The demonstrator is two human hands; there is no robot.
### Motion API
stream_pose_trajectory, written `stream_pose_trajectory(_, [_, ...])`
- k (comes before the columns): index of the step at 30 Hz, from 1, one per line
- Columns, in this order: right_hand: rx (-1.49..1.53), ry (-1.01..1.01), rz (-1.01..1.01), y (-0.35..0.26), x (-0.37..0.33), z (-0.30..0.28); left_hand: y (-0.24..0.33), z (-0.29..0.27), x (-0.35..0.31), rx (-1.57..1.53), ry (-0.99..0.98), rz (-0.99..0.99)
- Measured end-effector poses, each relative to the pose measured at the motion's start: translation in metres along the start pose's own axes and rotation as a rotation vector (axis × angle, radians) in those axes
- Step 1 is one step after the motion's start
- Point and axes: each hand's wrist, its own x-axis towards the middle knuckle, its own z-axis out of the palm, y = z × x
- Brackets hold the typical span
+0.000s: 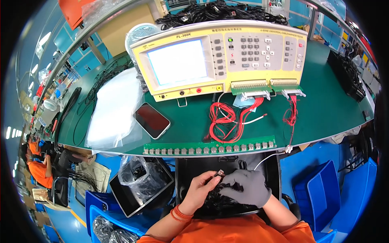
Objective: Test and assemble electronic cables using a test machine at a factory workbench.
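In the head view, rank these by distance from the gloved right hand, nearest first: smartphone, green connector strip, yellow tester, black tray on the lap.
1. Black tray: directly under the right hand, on the lap.
2. Green connector strip: just ahead, along the table's near edge.
3. Smartphone: farther, ahead and to the left.
4. Yellow tester: farthest, at the back of the table.

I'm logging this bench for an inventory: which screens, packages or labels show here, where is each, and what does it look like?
Cream-yellow cable tester's screen: rear of green bench, rectangular, glowing white-blue.
Black smartphone: flat on the bench left of the red wires, screen dark.
Clear plastic bags: bench left, flat, translucent white.
Clear bag of black cables: in the grey bin left of the bare left hand.
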Motion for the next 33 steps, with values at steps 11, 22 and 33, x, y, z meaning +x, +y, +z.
stream_pose_trajectory(11, [0.484,0.152,0.417,0.003,-0.016,0.024,0.001,-0.004,-0.004,-0.018,0.074,0.143])
stream_pose_trajectory(22, [0.600,0.111,0.346,0.003,-0.016,0.021,0.001,-0.004,-0.007,0.172,0.032,0.217])
stream_pose_trajectory(33, [0.629,0.078,0.301,0.004,-0.014,0.021,0.013,-0.002,-0.001,0.402,-0.045,0.178])
